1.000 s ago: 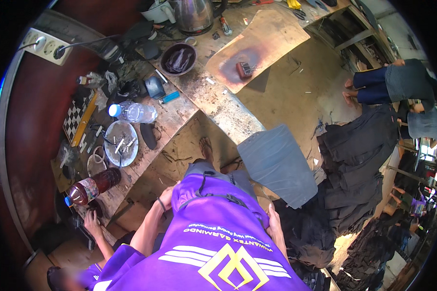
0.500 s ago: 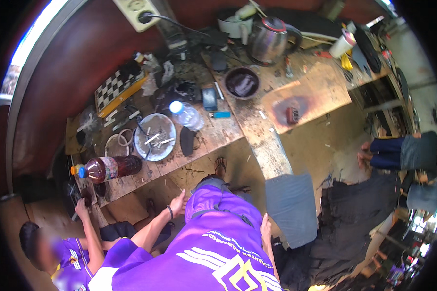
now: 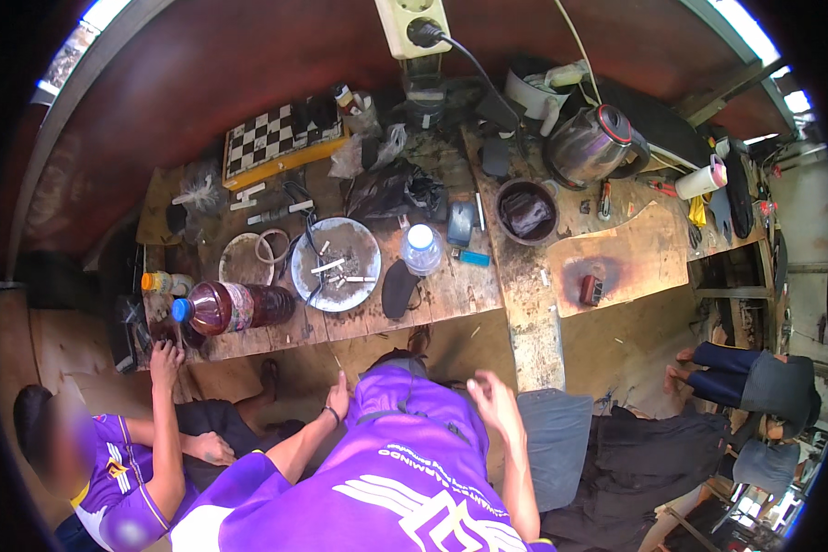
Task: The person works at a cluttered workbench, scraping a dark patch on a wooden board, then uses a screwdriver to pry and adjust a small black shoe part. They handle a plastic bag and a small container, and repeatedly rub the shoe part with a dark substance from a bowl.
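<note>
My left hand [image 3: 339, 397], with a dark band at its wrist, hangs beside the purple shirt [image 3: 405, 451]. Its thumb or a finger points up; the other fingers are mostly hidden. My right hand [image 3: 497, 401] is raised on the shirt's other side, fingers loosely bent and apart, nothing visible in them. Both hands are short of the wooden table [image 3: 451, 296]. Closest on its near edge are a dark cloth-like piece [image 3: 398, 290], a clear bottle with a blue cap [image 3: 421, 250] and a round plate [image 3: 357, 244] holding cigarette butts.
A seated person [image 3: 124, 460] at left reaches to the table edge near a dark-liquid bottle [image 3: 239, 307]. Behind lie a chessboard [image 3: 285, 143], a bowl [image 3: 527, 237], a kettle [image 3: 587, 147] and a plugged socket strip [image 3: 405, 41]. A grey-covered seat [image 3: 554, 442] and black cloth [image 3: 649, 460] are at right.
The view has swung, so the table sits further right and lower. My right hand has risen from beside the shirt. The seated person's second hand has come into view.
</note>
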Motion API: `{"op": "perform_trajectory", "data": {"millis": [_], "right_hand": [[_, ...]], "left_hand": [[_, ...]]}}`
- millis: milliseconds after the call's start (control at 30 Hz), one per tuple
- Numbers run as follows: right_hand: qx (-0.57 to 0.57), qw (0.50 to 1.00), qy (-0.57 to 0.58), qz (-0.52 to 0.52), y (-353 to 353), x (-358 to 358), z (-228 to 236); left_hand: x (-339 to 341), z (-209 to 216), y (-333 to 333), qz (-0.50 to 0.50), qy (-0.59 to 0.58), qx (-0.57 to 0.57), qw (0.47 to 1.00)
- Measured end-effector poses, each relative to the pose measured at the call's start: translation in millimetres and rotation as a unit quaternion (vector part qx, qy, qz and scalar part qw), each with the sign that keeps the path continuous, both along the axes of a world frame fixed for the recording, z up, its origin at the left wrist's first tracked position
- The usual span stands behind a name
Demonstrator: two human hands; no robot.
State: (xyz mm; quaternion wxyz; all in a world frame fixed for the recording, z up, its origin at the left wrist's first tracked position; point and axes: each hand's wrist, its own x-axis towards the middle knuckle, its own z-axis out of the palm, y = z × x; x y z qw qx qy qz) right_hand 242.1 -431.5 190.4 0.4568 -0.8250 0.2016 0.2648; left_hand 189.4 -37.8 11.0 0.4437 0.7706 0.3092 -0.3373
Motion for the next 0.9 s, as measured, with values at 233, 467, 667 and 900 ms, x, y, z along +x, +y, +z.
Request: {"op": "perform_trajectory", "data": {"millis": [233, 467, 667, 900], "right_hand": [[0.014, 0.987, -0.155, -0.026, -4, 136, 18], [-0.109, 0.943, -0.314, 0.030, 16, 234, -1], [-0.193, 0.952, -0.220, 0.087, 44, 290, -22], [-0.171, 0.940, -0.294, 0.021, 39, 267, -3]], "left_hand": [[-23, 46, -14, 0.231, 0.276, -0.281, 0.890], [-53, 77, 10, 0.223, 0.258, -0.297, 0.892], [-61, 92, 32, 0.225, 0.209, -0.238, 0.921], [-58, 101, 44, 0.228, 0.183, -0.207, 0.934]]}}
